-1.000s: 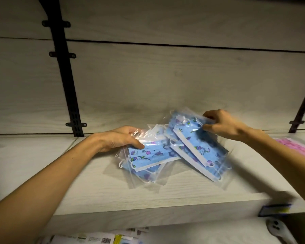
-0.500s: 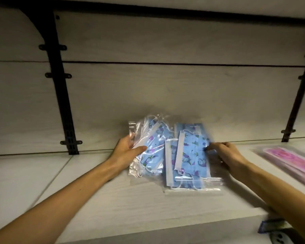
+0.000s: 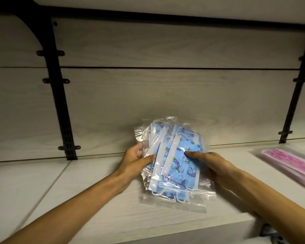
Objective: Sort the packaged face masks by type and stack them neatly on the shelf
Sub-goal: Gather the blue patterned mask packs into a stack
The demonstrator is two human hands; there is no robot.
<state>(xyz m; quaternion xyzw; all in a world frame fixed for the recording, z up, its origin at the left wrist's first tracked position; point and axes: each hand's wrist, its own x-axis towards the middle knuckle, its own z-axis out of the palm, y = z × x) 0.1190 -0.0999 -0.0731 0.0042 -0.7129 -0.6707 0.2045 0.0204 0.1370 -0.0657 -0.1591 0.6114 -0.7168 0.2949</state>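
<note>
Several clear bags of blue patterned face masks (image 3: 173, 164) form one overlapping bundle on the pale wooden shelf (image 3: 77, 199), near its back wall. My left hand (image 3: 136, 161) grips the bundle's left edge, thumb on top and fingers behind the plastic. My right hand (image 3: 209, 164) holds the right side, its thumb lying across the top bag. The bundle's far end is tilted up off the shelf. Its near end rests on the board.
Packaged pink masks (image 3: 289, 161) lie flat on the shelf at the far right. Black shelf brackets (image 3: 60, 95) run up the back wall at left and right. The shelf's front edge (image 3: 183, 231) is close below my forearms. Another shelf hangs overhead.
The two separate groups of blue mask bags have been pushed together into one bundle. My hands moved closer to each other, and the view shifted upward.
</note>
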